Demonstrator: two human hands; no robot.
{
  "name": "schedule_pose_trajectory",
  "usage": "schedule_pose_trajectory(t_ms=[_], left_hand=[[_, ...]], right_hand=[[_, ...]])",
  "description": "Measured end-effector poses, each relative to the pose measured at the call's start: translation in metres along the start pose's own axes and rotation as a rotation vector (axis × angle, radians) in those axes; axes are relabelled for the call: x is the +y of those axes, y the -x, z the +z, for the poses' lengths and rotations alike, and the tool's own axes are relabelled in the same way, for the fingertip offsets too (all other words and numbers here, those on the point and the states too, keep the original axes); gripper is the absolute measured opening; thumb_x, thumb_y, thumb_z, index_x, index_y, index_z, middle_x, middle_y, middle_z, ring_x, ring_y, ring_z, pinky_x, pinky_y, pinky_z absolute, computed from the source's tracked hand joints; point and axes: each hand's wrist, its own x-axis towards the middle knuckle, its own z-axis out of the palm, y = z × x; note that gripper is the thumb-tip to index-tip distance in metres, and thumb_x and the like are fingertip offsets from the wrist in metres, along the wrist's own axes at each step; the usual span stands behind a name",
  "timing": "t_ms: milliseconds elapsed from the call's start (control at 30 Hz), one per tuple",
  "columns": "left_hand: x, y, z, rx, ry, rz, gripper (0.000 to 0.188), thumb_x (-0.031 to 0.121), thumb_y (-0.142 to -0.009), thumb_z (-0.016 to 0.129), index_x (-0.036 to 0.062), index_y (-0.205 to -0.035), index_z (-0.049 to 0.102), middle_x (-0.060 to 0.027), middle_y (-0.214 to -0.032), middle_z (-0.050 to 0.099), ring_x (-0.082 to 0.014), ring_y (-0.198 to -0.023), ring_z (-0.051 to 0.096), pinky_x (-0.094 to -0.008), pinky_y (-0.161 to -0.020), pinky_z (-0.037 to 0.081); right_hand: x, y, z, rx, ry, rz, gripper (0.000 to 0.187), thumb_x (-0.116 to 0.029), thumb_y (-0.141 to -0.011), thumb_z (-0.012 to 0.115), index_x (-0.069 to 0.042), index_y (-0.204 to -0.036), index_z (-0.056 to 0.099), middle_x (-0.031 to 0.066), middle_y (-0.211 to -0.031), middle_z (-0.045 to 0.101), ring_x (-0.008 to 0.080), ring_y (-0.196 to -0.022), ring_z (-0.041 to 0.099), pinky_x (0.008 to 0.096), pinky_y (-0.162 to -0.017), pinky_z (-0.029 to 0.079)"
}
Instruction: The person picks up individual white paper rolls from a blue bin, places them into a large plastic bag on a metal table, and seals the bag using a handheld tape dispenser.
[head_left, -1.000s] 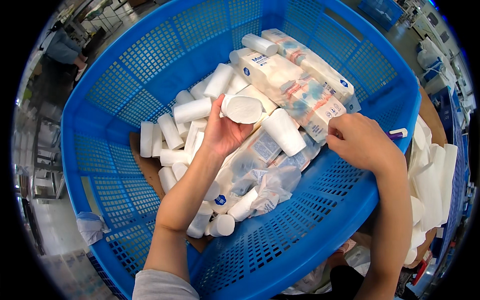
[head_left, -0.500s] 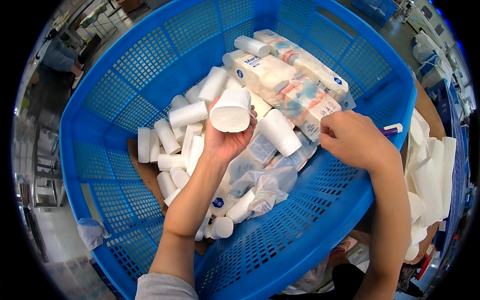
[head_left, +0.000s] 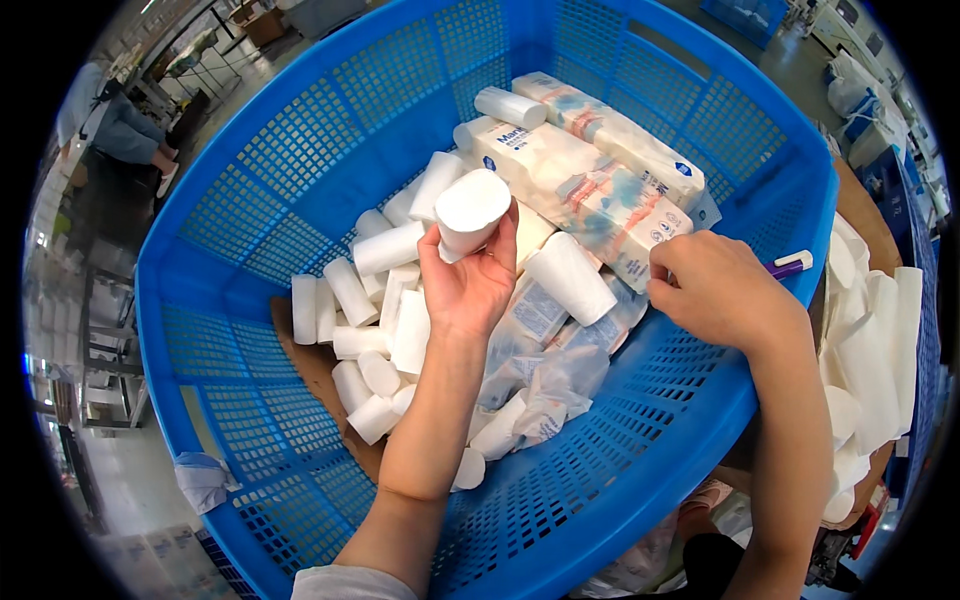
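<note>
My left hand (head_left: 472, 275) is raised over the basket with its fingers wrapped round a white paper roll (head_left: 473, 208), one end turned up. At the basket's right side my right hand (head_left: 720, 290) is closed, knuckles up, beside a printed pack of tissue rolls (head_left: 575, 185). A purple-and-white pen-like tool (head_left: 790, 264) sticks out from under this hand, which seems to grip it; the rest is hidden. Loose white rolls (head_left: 390, 248) lie heaped below my left hand. Another roll (head_left: 571, 279) leans between both hands.
The large blue plastic basket (head_left: 240, 230) has perforated walls. Inside are a second pack (head_left: 620, 135), crumpled clear wrapping (head_left: 555, 390) and brown cardboard (head_left: 300, 365). More white rolls (head_left: 870, 360) are piled outside to the right. A person (head_left: 130, 130) sits at the far left.
My left hand has moved slightly up and right and tipped the roll, so its end now faces upward. The right hand stays almost in place, and the view has shifted a little.
</note>
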Motion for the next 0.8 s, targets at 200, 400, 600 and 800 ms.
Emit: schedule_pose_trajectory(t_ms=[200, 400, 600, 800], left_hand=[[0.010, 0.000, -0.005, -0.010, 0.002, 0.070, 0.049, 0.027, -0.082, 0.048, 0.0012, -0.124, 0.041, -0.0175, -0.124, 0.047, -0.0345, -0.116, 0.045, -0.0446, -0.093, 0.045], [0.020, 0.007, -0.021, -0.062, -0.350, 0.102, 0.059, 0.031, -0.077, 0.056, 0.0066, -0.127, 0.037, -0.0190, -0.128, 0.043, -0.0357, -0.120, 0.041, -0.0524, -0.100, 0.033], [0.021, 0.010, -0.025, 0.059, -0.730, 0.228, 0.053, 0.013, -0.079, 0.061, 0.0001, -0.124, 0.038, -0.0188, -0.117, 0.052, -0.0293, -0.109, 0.052, -0.0446, -0.095, 0.041], [0.016, 0.018, -0.033, 0.062, -1.627, 0.480, 0.046, 0.009, -0.069, 0.072, -0.0011, -0.110, 0.053, -0.0111, -0.104, 0.060, -0.0203, -0.095, 0.057, -0.0326, -0.087, 0.044]], right_hand=[[0.001, -0.001, 0.002, -0.007, 0.000, 0.008, 0.016, -0.013, -0.074, 0.052, 0.000, -0.071, 0.060, 0.0178, -0.074, 0.061, 0.0323, -0.072, 0.060, 0.0402, -0.068, 0.047], [0.002, -0.001, 0.001, -0.019, 0.012, -0.018, 0.015, -0.013, -0.074, 0.052, 0.000, -0.070, 0.059, 0.0174, -0.072, 0.061, 0.0320, -0.070, 0.059, 0.0399, -0.066, 0.047], [0.000, -0.001, 0.001, -0.021, 0.016, -0.015, 0.015, -0.013, -0.073, 0.054, 0.000, -0.073, 0.061, 0.0167, -0.074, 0.062, 0.0317, -0.071, 0.061, 0.0387, -0.067, 0.048], [0.003, -0.002, 0.004, 0.005, 0.017, -0.022, 0.015, -0.014, -0.073, 0.055, -0.001, -0.075, 0.062, 0.0161, -0.075, 0.063, 0.0314, -0.072, 0.061, 0.0383, -0.069, 0.048]])
